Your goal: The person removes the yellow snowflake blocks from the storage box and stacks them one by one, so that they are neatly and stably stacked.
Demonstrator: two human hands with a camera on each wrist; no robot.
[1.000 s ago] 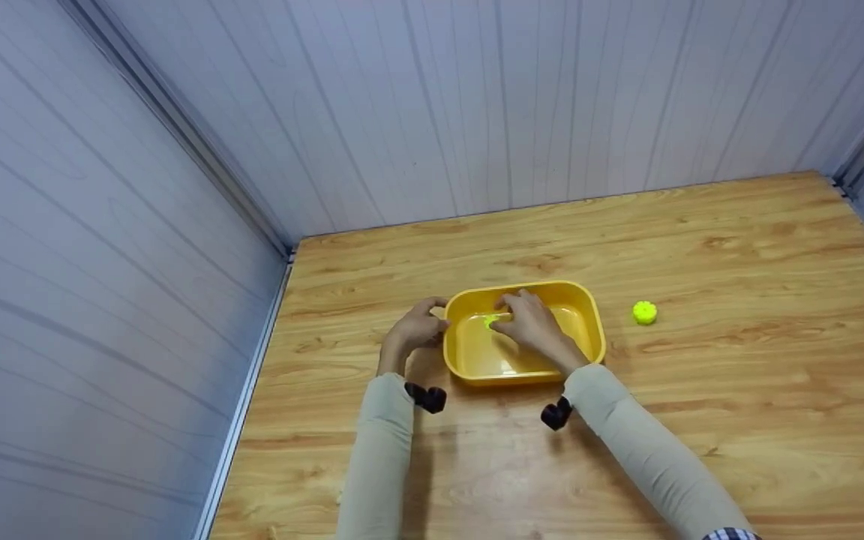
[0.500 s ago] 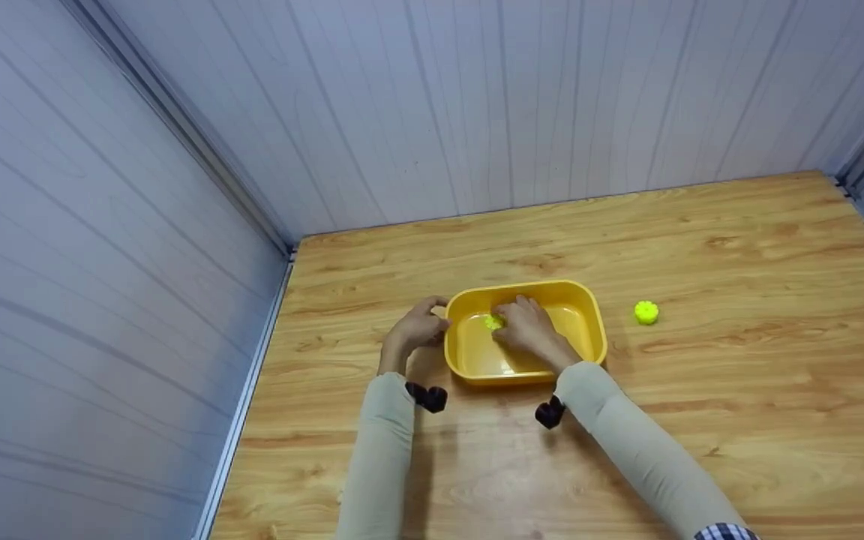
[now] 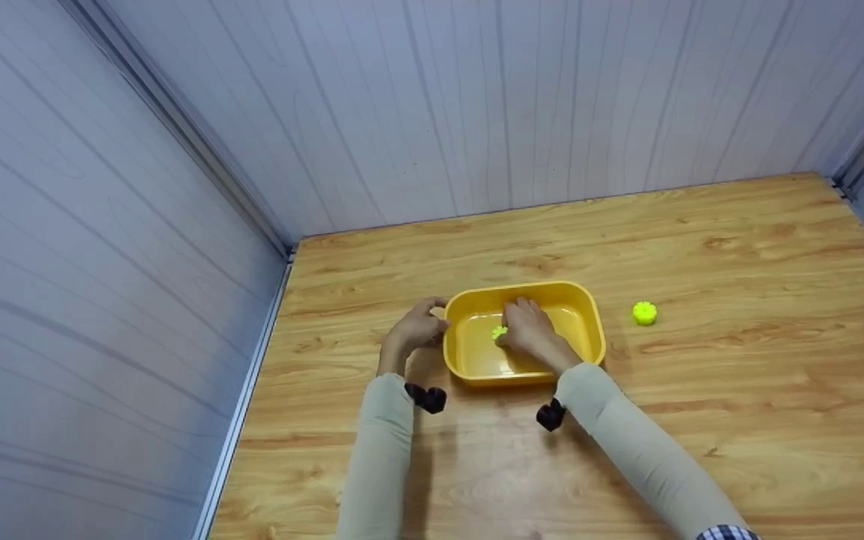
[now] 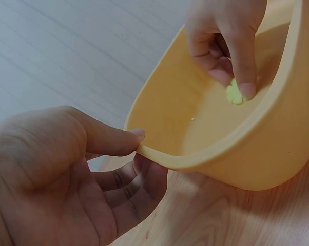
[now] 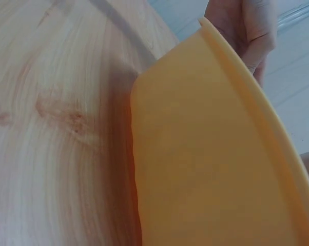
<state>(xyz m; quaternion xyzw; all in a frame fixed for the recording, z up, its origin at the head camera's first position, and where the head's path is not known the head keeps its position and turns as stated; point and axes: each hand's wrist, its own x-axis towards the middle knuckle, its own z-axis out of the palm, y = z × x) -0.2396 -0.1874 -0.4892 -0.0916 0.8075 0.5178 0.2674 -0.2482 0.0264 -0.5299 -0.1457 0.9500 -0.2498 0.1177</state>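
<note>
A yellow rectangular plastic tub (image 3: 469, 371) with rounded corners stands on the wooden table. My left hand (image 3: 415, 328) pinches its left rim; in the left wrist view the thumb (image 4: 116, 141) lies over the rim with the fingers curled outside. Inside the tub, my right hand (image 3: 529, 328) pinches a small yellow-green flower-shaped piece (image 4: 234, 93) between thumb and fingers, close to the tub's floor. The tub's side wall (image 5: 195, 143) hides most of the right hand in the right wrist view.
A similar bright yellow-green flower-shaped piece (image 3: 644, 313) lies on the table (image 3: 739, 360) to the right of the tub. Pale panelled walls (image 3: 477, 112) close off the back and left sides.
My right hand has closed on the flower-shaped piece in the tub and shifted it slightly to the right and nearer. The left hand has stayed at the rim.
</note>
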